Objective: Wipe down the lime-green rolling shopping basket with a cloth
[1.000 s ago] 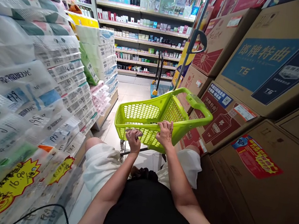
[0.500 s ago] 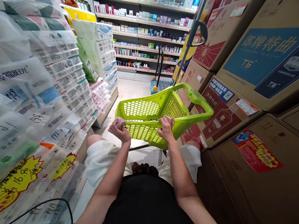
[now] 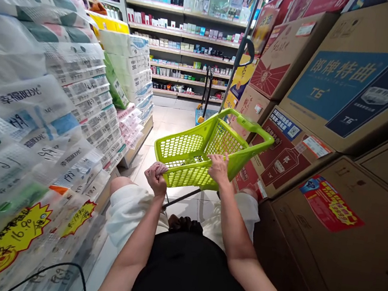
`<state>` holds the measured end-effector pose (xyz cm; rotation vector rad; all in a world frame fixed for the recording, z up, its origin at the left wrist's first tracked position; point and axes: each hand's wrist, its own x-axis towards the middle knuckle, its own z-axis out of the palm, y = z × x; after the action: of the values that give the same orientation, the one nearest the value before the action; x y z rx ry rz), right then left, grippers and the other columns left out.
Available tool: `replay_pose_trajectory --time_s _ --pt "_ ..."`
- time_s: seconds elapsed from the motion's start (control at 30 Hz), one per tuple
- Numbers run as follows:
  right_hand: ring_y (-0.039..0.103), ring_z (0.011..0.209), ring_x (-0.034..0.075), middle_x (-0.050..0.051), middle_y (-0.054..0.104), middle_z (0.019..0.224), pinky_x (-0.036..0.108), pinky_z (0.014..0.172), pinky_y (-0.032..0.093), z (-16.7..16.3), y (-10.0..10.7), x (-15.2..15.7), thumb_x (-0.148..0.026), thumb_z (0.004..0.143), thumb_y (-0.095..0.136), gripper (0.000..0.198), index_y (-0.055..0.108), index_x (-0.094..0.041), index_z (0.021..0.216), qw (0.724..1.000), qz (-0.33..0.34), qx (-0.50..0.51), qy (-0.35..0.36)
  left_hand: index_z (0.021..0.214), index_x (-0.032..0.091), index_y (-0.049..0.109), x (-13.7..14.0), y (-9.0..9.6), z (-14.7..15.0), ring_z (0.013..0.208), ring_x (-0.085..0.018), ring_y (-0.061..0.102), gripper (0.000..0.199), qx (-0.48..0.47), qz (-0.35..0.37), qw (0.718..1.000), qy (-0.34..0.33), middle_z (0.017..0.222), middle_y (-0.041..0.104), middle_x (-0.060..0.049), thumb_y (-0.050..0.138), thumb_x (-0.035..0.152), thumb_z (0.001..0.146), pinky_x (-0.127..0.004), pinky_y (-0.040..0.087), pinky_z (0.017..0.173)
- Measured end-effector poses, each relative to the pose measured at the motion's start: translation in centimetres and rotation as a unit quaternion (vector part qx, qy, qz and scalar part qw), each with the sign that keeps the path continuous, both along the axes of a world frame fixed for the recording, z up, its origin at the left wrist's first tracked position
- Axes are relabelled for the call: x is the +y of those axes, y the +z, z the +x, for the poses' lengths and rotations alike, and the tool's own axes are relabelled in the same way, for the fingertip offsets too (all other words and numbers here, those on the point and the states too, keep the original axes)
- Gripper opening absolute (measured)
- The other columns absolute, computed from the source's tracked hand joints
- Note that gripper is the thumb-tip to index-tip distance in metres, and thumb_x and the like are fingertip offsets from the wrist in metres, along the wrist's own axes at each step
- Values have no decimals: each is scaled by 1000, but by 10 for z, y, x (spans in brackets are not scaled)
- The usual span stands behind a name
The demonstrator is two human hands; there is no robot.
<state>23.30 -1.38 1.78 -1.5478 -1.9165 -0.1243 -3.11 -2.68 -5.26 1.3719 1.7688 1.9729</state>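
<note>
A lime-green plastic shopping cart (image 3: 185, 180) with perforated sides stands sideways before my knees. Its basket holds nothing that I can make out. My left hand (image 3: 156, 181) is closed around a crumpled pinkish cloth (image 3: 158, 167), pressed against the cart's left front corner. Farther right, my right hand (image 3: 218, 168) grips the near top rim, its fingers bent over the edge and partly hidden.
Wrapped tissue packs (image 3: 80, 87) are piled along the left. Cardboard cartons (image 3: 348, 84) stack up on the right. Behind the cart are a platform trolley (image 3: 204, 97) with an upright handle and shelves (image 3: 183, 34) of small boxes. A black cable (image 3: 56, 265) runs at lower left.
The cart has turned slightly, its left end shifting right and nearer to me. My left hand with the cloth has moved along with it; my right hand stays at the rim.
</note>
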Motion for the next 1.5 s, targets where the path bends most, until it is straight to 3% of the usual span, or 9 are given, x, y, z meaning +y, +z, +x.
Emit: replay_pose_trajectory --time_s 0.13,0.3,0.47,0.6,0.8,0.97,1.13,1.33,1.5 --pt "60 117 28 12 70 116 57 131 19 -63 -16 -4 2 75 50 54 68 -20 121 990 -37 -45 128 104 22 68 -2 -3 -6 105 -25 60 34 21 -1 998 -53 109 57 -10 50 8 78 -45 52 102" --pt "51 134 29 16 65 130 57 133 18 -89 -37 -7 2 70 51 62 63 -14 129 986 -26 6 163 102 22 71 -21 -5 2 112 -26 59 38 151 68 967 -196 110 59 -11 52 3 75 -46 53 104" --pt "42 146 28 15 62 137 59 132 18 -75 -46 -1 3 67 48 68 60 -15 132 982 -16 39 185 106 23 70 -14 3 8 110 -25 60 43 119 29 982 -145 113 59 -11 50 1 75 -45 53 106" --pt "41 149 28 15 63 136 60 132 19 -74 -50 0 4 65 47 69 61 -16 129 981 -12 70 181 105 23 72 -4 11 1 111 -24 60 46 128 14 975 -184 113 58 -10 50 -1 72 -43 53 107" --pt "40 150 28 16 63 136 60 133 17 -73 -49 -6 5 63 47 69 62 -15 127 981 -21 75 180 101 21 76 15 42 -21 92 -22 61 44 75 -161 976 -124 98 57 -7 51 -1 72 -39 55 97" --pt "39 150 29 15 62 136 61 133 17 -73 -50 -11 5 63 47 71 63 -16 129 983 -23 77 165 98 23 77 8 50 -19 107 -24 61 47 151 -119 949 -249 104 62 -7 50 -3 69 -39 52 104" --pt "38 151 28 13 62 136 60 133 18 -72 -52 -13 6 62 46 71 67 -20 125 982 -12 65 176 98 20 78 23 60 -30 90 -23 62 45 127 -203 959 -150 93 57 -7 52 -3 69 -40 56 95" --pt "40 149 27 10 64 129 62 131 18 -76 -57 -15 8 60 45 68 69 -22 116 982 16 95 163 93 24 80 21 55 -36 91 -22 64 47 181 -201 927 -260 90 58 -5 53 -3 66 -37 56 93" --pt "40 149 28 9 64 127 62 131 17 -78 -59 -16 7 59 45 66 69 -24 111 979 7 116 169 97 22 77 54 59 -48 89 -24 61 46 119 -198 964 -132 88 54 -7 54 -1 64 -40 57 89"
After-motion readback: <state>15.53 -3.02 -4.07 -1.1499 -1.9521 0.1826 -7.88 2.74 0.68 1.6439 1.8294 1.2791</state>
